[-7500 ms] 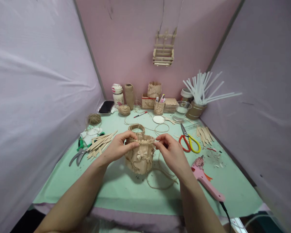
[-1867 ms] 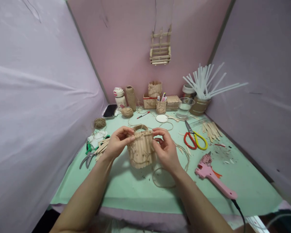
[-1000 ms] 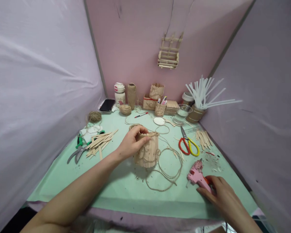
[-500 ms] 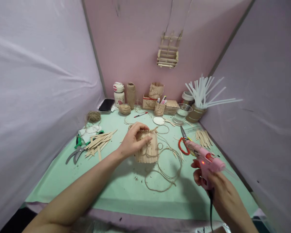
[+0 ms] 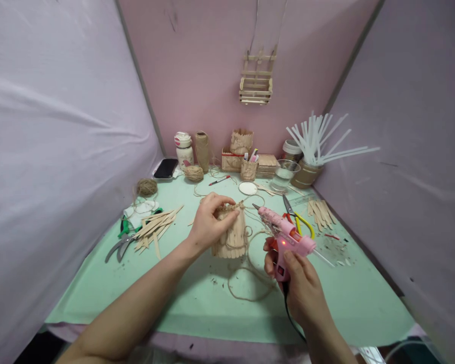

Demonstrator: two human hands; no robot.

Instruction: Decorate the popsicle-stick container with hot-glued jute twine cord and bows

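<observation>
My left hand (image 5: 213,220) grips the top edge of a small holder made of wooden craft sticks (image 5: 229,242), fingers and thumb closed over its rim. Braided twine runs along that rim, and a loose length of twine (image 5: 237,296) trails from it in loops on the table. In my right hand (image 5: 296,278) is a pink glue gun (image 5: 288,232) with an orange light lit and a clear glue stick poking out the back. Its nozzle points left toward the holder's rim, a short gap away. Scissors (image 5: 303,225) with red and yellow handles lie partly behind the gun.
Left are craft sticks (image 5: 159,227), pruning shears (image 5: 119,246) and a twine ball (image 5: 147,187). Along the back stand a bottle (image 5: 184,151), a pen cup (image 5: 249,169), a water cup (image 5: 282,177) and a jar of white glue sticks (image 5: 307,174). More sticks (image 5: 321,215) lie right.
My right hand has brought the glue gun leftward, so its nozzle is nearer the holder's rim. My left hand keeps its hold on the holder. The view has shifted slightly.
</observation>
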